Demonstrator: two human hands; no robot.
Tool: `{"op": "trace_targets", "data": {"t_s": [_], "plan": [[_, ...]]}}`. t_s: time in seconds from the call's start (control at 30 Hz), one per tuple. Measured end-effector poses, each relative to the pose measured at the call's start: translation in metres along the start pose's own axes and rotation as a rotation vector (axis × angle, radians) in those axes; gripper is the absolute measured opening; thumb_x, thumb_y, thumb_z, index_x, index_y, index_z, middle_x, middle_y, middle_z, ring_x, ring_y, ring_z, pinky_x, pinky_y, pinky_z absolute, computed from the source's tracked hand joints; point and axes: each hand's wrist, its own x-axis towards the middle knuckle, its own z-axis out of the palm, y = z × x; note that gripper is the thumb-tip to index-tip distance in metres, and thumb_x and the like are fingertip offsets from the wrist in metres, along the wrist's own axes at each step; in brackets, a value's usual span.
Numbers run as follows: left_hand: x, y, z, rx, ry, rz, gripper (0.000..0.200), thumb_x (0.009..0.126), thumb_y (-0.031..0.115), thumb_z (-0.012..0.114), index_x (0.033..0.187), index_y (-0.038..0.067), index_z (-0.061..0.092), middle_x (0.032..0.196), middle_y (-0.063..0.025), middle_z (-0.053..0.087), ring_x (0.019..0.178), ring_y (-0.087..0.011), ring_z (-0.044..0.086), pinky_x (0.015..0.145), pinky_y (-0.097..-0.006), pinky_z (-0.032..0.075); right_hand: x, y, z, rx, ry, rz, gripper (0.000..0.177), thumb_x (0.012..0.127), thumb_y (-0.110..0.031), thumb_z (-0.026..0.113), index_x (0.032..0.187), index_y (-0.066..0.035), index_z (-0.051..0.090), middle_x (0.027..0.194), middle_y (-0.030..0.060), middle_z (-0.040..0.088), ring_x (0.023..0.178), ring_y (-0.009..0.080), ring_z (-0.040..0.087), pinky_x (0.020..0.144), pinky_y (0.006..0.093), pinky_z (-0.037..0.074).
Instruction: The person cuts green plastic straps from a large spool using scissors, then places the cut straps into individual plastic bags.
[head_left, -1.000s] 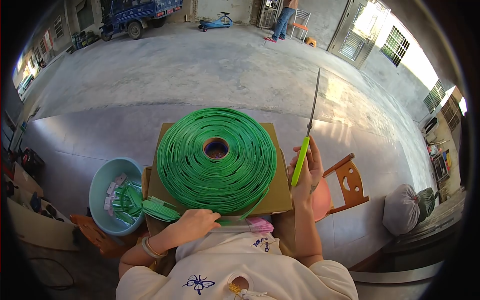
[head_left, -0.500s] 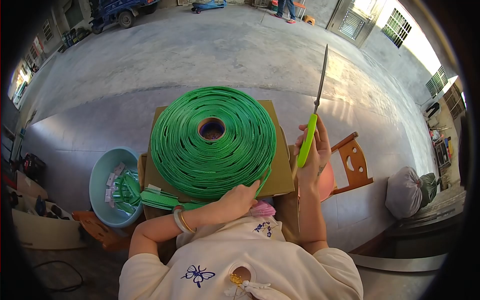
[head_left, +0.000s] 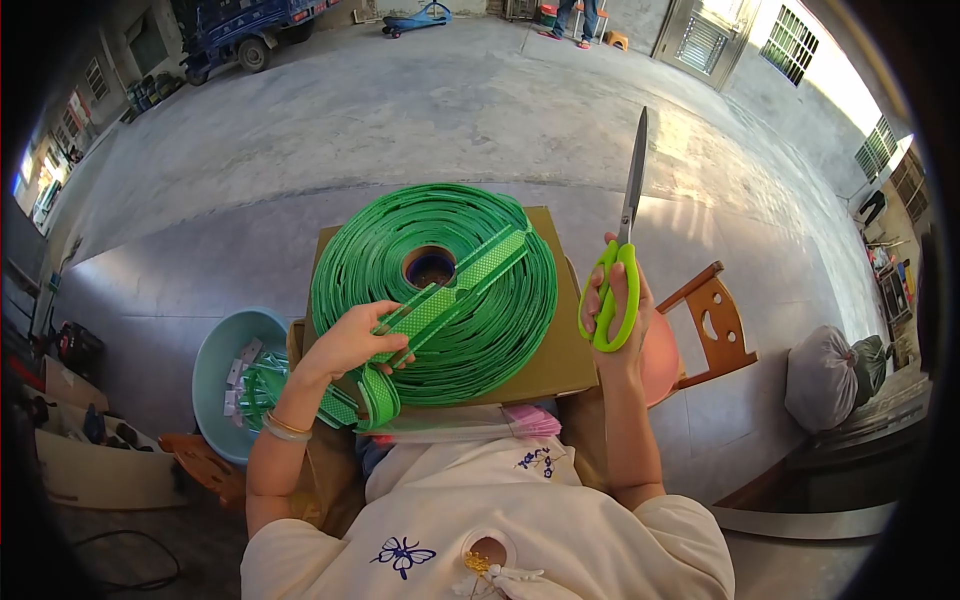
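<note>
A large roll of green strip [head_left: 470,350] lies flat on a cardboard box [head_left: 560,365], its round core facing up. My left hand [head_left: 352,340] pinches a loose length of the patterned green strip [head_left: 480,268], which stretches diagonally over the roll toward its upper right edge. The strip's other part curls below my left hand and hangs down to the left. My right hand [head_left: 617,305] is wrapped round the light green handles of the scissors [head_left: 628,225], right of the box. Their blades point up and look closed, away from the strip.
A blue basin [head_left: 208,375] with green pieces and white tags stands at the left. Pink items [head_left: 530,420] lie by my lap. At the right are a pink container [head_left: 659,360], a wooden chair [head_left: 715,325] and tied sacks [head_left: 822,378]. A person's legs [head_left: 588,20] show far ahead.
My left hand has moved left and up from the roll's near edge, and a strip now stretches across the roll. The scissors have turned, showing both handle loops.
</note>
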Motion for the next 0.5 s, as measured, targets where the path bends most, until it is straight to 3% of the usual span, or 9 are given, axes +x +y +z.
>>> {"op": "trace_targets", "data": {"t_s": [0.23, 0.5], "plan": [[0.009, 0.01, -0.012, -0.101, -0.053, -0.129, 0.037, 0.083, 0.015, 0.062, 0.113, -0.002, 0.048, 0.074, -0.0098, 0.063, 0.056, -0.0156, 0.061, 0.045, -0.0229, 0.049, -0.003, 0.011, -0.01, 0.145, -0.391, 0.338, 0.076, 0.086, -0.057, 0.042, 0.132, 0.002, 0.03, 0.071, 0.0032, 0.048, 0.048, 0.009, 0.044, 0.037, 0.0202, 0.034], [0.047, 0.019, -0.002, 0.016, 0.011, -0.06, 0.022, 0.082, 0.014, 0.063, 0.097, -0.002, 0.058, 0.07, -0.0052, 0.062, 0.057, -0.0094, 0.057, 0.044, -0.0229, 0.045, -0.027, 0.019, -0.013, 0.222, -0.723, 0.619, 0.088, 0.081, -0.065, 0.041, 0.137, -0.001, 0.02, 0.089, 0.0049, 0.045, 0.065, 0.0121, 0.046, 0.05, 0.0246, 0.04]]}}
